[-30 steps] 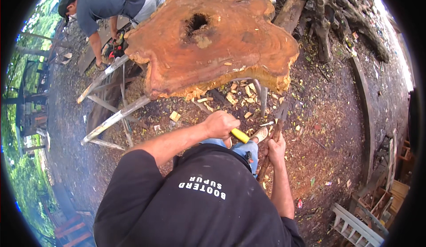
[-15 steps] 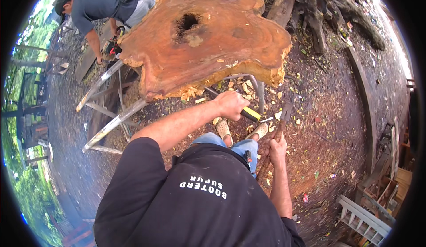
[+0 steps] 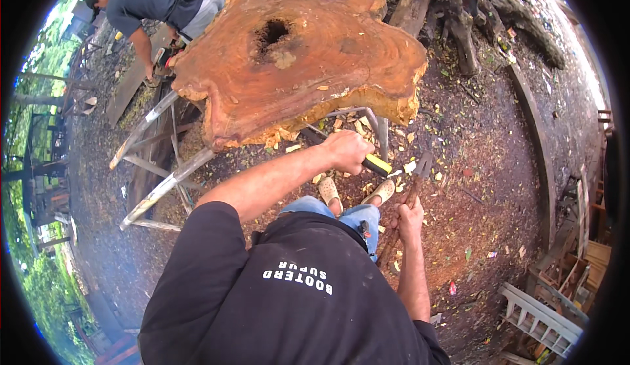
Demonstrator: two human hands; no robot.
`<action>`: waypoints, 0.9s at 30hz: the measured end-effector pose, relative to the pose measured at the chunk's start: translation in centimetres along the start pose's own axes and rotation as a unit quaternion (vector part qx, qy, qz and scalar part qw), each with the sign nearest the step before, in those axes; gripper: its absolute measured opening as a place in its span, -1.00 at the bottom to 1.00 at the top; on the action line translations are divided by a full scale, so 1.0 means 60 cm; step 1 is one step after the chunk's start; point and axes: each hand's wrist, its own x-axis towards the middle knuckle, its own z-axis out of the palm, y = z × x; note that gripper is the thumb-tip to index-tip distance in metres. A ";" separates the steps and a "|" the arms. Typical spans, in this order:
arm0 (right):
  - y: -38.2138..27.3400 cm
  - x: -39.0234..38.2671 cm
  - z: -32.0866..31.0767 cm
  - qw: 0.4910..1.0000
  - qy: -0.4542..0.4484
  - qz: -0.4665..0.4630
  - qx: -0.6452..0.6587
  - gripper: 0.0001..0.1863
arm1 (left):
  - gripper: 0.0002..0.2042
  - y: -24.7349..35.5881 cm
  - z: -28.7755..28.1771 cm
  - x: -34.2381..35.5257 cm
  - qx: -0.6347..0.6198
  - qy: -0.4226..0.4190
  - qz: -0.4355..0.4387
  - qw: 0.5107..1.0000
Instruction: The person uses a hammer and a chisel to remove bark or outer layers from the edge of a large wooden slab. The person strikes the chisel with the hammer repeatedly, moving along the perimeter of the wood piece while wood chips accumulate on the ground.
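My left hand [image 3: 349, 151] is closed around a tool with a black-and-yellow handle [image 3: 377, 165]. Its dark far end [image 3: 313, 135] reaches in by the slab's near edge; I cannot make out what kind of head it has. My right hand [image 3: 408, 220], lower and further right, grips a wooden-handled tool [image 3: 412, 193] with a forked metal head [image 3: 425, 163] pointing away from me. Just beyond my left hand lies a large reddish-brown wood slab [image 3: 315, 56], irregular in outline, with a dark hole in it. Pale wood chips [image 3: 359, 127] show along its rough near edge.
Metal stand legs [image 3: 167, 186] jut out beneath the slab at left. A co-worker [image 3: 154, 4] bends at the far left, one hand near a red-and-black tool [image 3: 163, 56]. Gnarled roots [image 3: 462, 27] and a long plank [image 3: 535, 148] lie right; a white ladder-like rack [image 3: 541, 319] stands lower right.
My left hand, with its tool, has shifted slightly right and away from me. My right hand stays almost in place. The co-worker has moved a little.
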 end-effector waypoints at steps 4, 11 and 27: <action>-0.002 -0.002 0.002 1.000 -0.001 -0.002 -0.004 -0.83 | -0.79 0.001 0.003 0.005 -0.002 0.000 -0.019 1.000; 0.006 0.005 0.005 1.000 0.002 -0.005 0.021 -0.83 | -0.80 -0.007 -0.017 0.039 -0.023 0.017 -0.098 0.995; -0.006 0.016 0.036 0.999 0.000 -0.007 0.054 -0.90 | -0.80 0.004 0.014 0.008 -0.002 -0.052 -0.092 0.994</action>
